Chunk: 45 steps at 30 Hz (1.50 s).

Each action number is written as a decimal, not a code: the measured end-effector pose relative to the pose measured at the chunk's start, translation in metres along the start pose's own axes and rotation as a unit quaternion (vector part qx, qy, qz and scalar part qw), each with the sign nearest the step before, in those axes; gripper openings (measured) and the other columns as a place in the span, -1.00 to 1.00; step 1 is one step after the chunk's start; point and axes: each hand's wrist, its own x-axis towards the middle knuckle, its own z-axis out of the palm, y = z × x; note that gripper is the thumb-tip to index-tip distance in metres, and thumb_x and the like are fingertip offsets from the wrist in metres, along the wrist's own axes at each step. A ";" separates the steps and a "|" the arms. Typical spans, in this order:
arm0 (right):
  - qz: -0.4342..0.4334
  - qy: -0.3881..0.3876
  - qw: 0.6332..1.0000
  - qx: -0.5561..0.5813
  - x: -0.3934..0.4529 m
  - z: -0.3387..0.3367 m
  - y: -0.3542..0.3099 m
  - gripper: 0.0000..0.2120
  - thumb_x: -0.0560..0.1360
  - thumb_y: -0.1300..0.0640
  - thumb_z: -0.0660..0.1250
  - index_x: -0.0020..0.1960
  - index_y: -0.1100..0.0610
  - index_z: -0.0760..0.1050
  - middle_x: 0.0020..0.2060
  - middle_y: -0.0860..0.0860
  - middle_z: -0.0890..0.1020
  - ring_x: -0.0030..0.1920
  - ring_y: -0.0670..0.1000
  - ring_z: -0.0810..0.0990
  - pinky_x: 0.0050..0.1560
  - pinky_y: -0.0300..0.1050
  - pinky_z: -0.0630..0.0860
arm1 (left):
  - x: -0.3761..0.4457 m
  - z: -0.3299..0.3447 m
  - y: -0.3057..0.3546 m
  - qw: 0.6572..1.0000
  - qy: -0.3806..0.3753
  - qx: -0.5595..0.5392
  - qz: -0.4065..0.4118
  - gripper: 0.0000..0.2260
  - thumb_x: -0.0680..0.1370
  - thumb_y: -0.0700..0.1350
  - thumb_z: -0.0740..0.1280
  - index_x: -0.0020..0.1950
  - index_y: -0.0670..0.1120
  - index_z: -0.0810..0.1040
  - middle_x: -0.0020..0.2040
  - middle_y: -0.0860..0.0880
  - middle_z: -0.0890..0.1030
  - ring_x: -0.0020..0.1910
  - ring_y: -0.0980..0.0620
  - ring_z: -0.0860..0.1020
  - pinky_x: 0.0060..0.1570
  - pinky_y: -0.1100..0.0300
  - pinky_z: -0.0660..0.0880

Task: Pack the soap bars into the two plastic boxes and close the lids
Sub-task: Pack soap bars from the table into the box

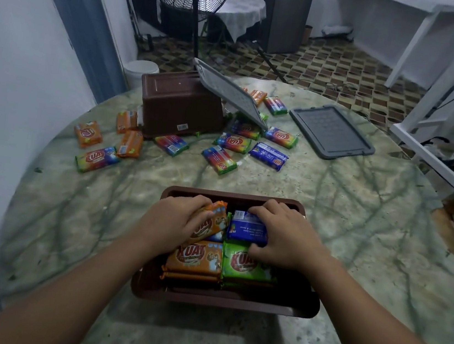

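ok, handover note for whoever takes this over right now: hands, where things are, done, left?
Left hand: grips an orange soap bar, tilted, going into the near box.
Right hand: grips a blue soap bar in the same box.
Near box: open, already holds an orange stack and a green stack at its near end.
Second box: upside down at the far left of the table, one grey lid leaning on it; the other lid lies flat, far right.
Left: loose bars scattered around the second box; turn it over, fill both boxes, close both lids.
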 end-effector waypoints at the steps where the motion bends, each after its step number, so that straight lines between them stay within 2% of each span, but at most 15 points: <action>1: 0.000 -0.003 1.000 -0.001 0.000 0.000 0.000 -0.21 0.36 -0.33 0.34 0.52 -0.07 0.32 0.25 -0.08 0.46 0.24 -0.02 0.46 0.24 -0.10 0.38 | 0.000 0.001 -0.001 1.000 0.007 0.002 0.007 -0.65 0.67 0.20 0.16 0.35 0.09 0.54 0.07 0.14 0.62 0.03 0.16 0.56 -0.04 0.17 0.54; 3: 0.000 -0.005 1.000 -0.002 0.000 0.000 0.000 -0.21 0.36 -0.33 0.33 0.53 -0.07 0.31 0.26 -0.08 0.45 0.24 -0.03 0.45 0.24 -0.10 0.37 | 0.002 0.003 -0.002 1.000 0.020 0.006 0.014 -0.63 0.67 0.16 0.16 0.37 0.06 0.56 0.06 0.12 0.55 0.06 0.15 0.49 0.01 0.17 0.50; 6: -0.001 -0.004 1.000 -0.003 0.000 0.001 0.001 -0.21 0.37 -0.34 0.33 0.53 -0.08 0.31 0.25 -0.09 0.46 0.24 -0.03 0.45 0.23 -0.10 0.37 | 0.002 0.004 0.000 0.999 0.017 0.032 0.031 -0.58 0.69 0.14 0.09 0.41 0.02 0.55 0.05 0.08 0.56 0.04 0.09 0.49 0.02 0.18 0.45; 10: -0.003 -0.006 1.000 -0.006 0.001 0.002 0.001 -0.21 0.36 -0.36 0.31 0.52 -0.07 0.31 0.24 -0.08 0.48 0.23 -0.03 0.44 0.23 -0.09 0.39 | 0.002 0.004 -0.001 0.998 0.010 0.058 0.039 -0.56 0.69 0.14 0.02 0.43 0.06 0.53 0.05 0.10 0.55 0.03 0.08 0.45 0.07 0.08 0.45; 13: -0.004 -0.004 1.000 -0.007 0.001 0.003 0.002 -0.21 0.36 -0.36 0.31 0.52 -0.07 0.32 0.24 -0.08 0.48 0.23 -0.02 0.43 0.24 -0.09 0.39 | 0.002 0.004 0.001 0.996 0.006 0.075 0.049 -0.58 0.67 0.18 0.12 0.47 0.09 0.48 0.09 0.09 0.48 0.08 0.10 0.41 0.11 0.09 0.42; 16: -0.007 -0.004 1.000 -0.006 0.000 0.003 0.002 -0.20 0.37 -0.36 0.31 0.54 -0.07 0.31 0.25 -0.07 0.47 0.24 -0.03 0.43 0.24 -0.09 0.39 | 0.000 0.002 0.000 0.996 -0.020 0.062 0.056 -0.47 0.54 0.32 0.26 0.46 0.14 0.42 0.19 0.13 0.43 0.19 0.15 0.37 0.18 0.15 0.38; 20: -0.007 -0.005 1.000 0.005 0.000 0.003 0.001 -0.22 0.41 -0.34 0.27 0.56 -0.06 0.29 0.26 -0.07 0.43 0.24 -0.03 0.42 0.24 -0.12 0.39 | 0.000 0.001 -0.003 0.993 -0.058 0.076 0.065 -0.43 0.45 0.41 0.28 0.40 0.21 0.47 0.23 0.17 0.43 0.22 0.16 0.35 0.19 0.14 0.39; 24: 0.008 0.007 0.998 0.057 -0.001 0.000 -0.002 -0.36 0.50 -0.28 0.22 0.53 -0.08 0.38 0.21 -0.11 0.40 0.09 -0.04 0.52 0.04 -0.15 0.47 | 0.001 0.004 -0.004 0.993 -0.049 0.082 0.066 -0.45 0.49 0.38 0.31 0.43 0.19 0.48 0.22 0.15 0.46 0.20 0.13 0.38 0.12 0.16 0.37; 28: 0.009 0.062 0.991 0.122 -0.006 -0.001 -0.002 -0.58 0.57 -0.05 0.30 0.42 -0.06 0.46 0.07 -0.12 0.59 0.00 -0.07 0.59 -0.16 -0.22 0.41 | 0.001 0.004 -0.003 0.994 -0.055 0.080 0.057 -0.44 0.49 0.37 0.32 0.44 0.20 0.47 0.24 0.17 0.45 0.23 0.14 0.38 0.15 0.14 0.38; 31: 0.014 0.086 0.985 0.147 -0.008 -0.002 -0.002 -0.61 0.60 0.01 0.27 0.42 -0.03 0.40 0.05 -0.10 0.65 -0.04 -0.06 0.61 -0.16 -0.12 0.50 | 0.000 0.002 -0.003 0.995 -0.057 0.069 0.049 -0.43 0.46 0.34 0.34 0.44 0.20 0.48 0.24 0.18 0.45 0.22 0.15 0.38 0.16 0.14 0.38; 34: 0.035 0.083 0.984 0.154 -0.008 -0.002 -0.001 -0.62 0.63 -0.03 0.23 0.43 -0.07 0.34 0.00 -0.08 0.66 -0.07 -0.02 0.63 -0.10 0.01 0.55 | 0.000 0.001 -0.002 0.994 -0.059 0.073 0.054 -0.44 0.47 0.32 0.34 0.44 0.19 0.49 0.24 0.17 0.46 0.21 0.14 0.39 0.15 0.15 0.37; 38: 0.034 0.042 0.989 0.136 -0.004 -0.005 -0.001 -0.55 0.59 -0.08 0.21 0.47 -0.12 0.30 0.24 -0.13 0.60 0.09 -0.01 0.63 0.02 0.02 0.57 | 0.000 0.001 0.000 0.995 -0.055 0.070 0.055 -0.45 0.47 0.31 0.35 0.43 0.18 0.50 0.25 0.16 0.46 0.21 0.13 0.39 0.16 0.14 0.39; 41: 0.040 0.032 0.992 0.117 0.000 -0.001 0.001 -0.64 0.59 -0.10 0.23 0.35 -0.14 0.28 0.10 -0.10 0.66 -0.06 0.00 0.65 -0.07 0.05 0.59 | 0.000 0.001 0.001 0.995 -0.053 0.069 0.053 -0.45 0.47 0.31 0.35 0.43 0.18 0.49 0.26 0.16 0.45 0.23 0.14 0.38 0.18 0.14 0.37; 43: 0.033 0.048 0.992 0.108 0.002 0.001 0.004 -0.70 0.61 -0.11 0.24 0.32 -0.12 0.35 0.12 -0.12 0.64 0.04 -0.01 0.64 -0.03 0.03 0.58 | 0.000 0.000 0.001 0.995 -0.053 0.067 0.052 -0.45 0.47 0.30 0.36 0.43 0.18 0.49 0.26 0.16 0.45 0.24 0.13 0.38 0.18 0.14 0.37; 45: 0.024 0.056 0.994 0.090 0.003 0.003 0.006 -0.63 0.61 -0.18 0.25 0.37 -0.11 0.42 0.22 -0.14 0.58 0.20 -0.04 0.56 0.08 -0.02 0.54 | -0.001 0.000 0.001 0.995 -0.052 0.066 0.055 -0.46 0.47 0.29 0.38 0.42 0.17 0.50 0.26 0.15 0.46 0.23 0.12 0.39 0.17 0.12 0.40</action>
